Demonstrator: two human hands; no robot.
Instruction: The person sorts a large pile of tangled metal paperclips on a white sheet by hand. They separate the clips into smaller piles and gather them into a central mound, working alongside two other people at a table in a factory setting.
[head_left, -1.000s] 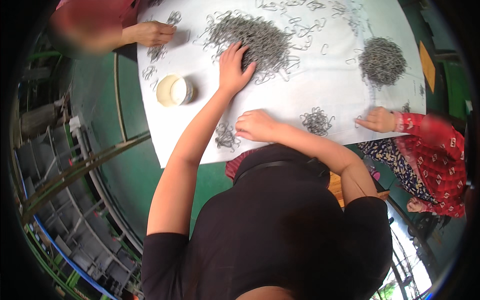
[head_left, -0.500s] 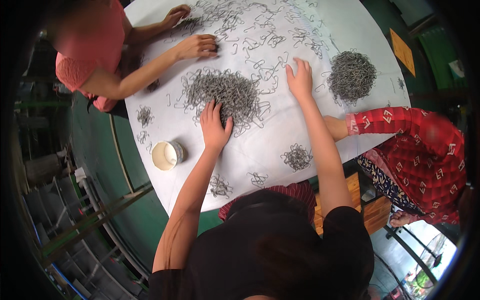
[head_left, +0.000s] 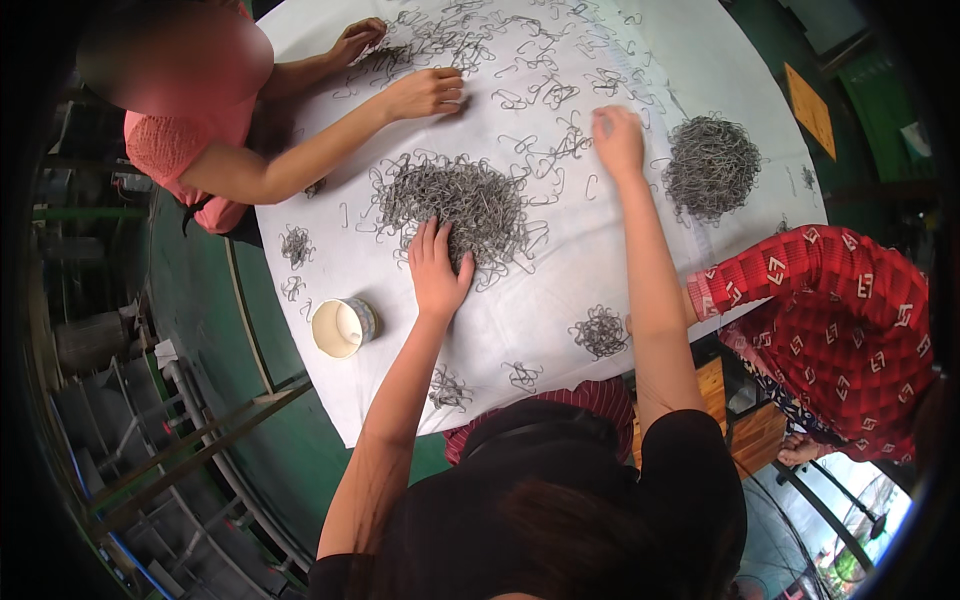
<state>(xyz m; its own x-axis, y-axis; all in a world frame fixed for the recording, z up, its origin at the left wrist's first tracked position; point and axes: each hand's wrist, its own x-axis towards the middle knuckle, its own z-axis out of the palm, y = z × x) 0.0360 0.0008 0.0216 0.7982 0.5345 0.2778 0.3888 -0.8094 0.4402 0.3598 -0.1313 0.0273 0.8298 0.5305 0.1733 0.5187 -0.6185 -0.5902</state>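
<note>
1. Your right hand (head_left: 618,140) has moved toward the bench's (head_left: 580,250) far edge, fingers curled; I cannot tell their grip.
2. The hook pile (head_left: 455,195) lies inward from the left edge; your left hand (head_left: 437,275) touches it, fingers spread.
3. A cup (head_left: 366,322) stands near that edge.

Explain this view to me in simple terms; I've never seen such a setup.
There is no machine here: a person works with bare hands, filmed from above by the left of two fisheye cameras worn on the head, so straight edges bend. A white sheet covers the table, bearing a large heap of wire hooks, a round pile, smaller clusters and a paper cup. The left hand rests against the large heap; the right hand is by scattered hooks. Whether either holds one is unclear. Co-workers in pink and red sit alongside.
</note>
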